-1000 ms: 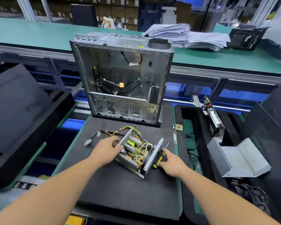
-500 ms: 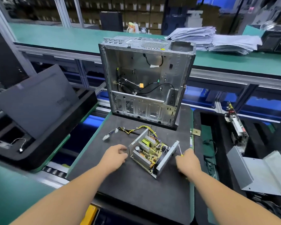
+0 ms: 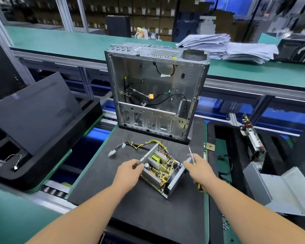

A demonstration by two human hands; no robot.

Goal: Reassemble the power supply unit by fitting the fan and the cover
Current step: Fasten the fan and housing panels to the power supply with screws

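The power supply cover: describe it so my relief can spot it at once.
Start at the upright empty silver computer case on the black mat. Look right to the black foam tray: the folded bare grey sheet-metal cover lies there, the only plain bent panel, nearer than the circuit card.

No text, label, brand, number or sign is legible. A small yellow sticker [image 3: 174, 57] on the top of the open computer case [image 3: 157, 92] and faint markings on the leaning black side panel [image 3: 33, 110] are too small or blurred to read.
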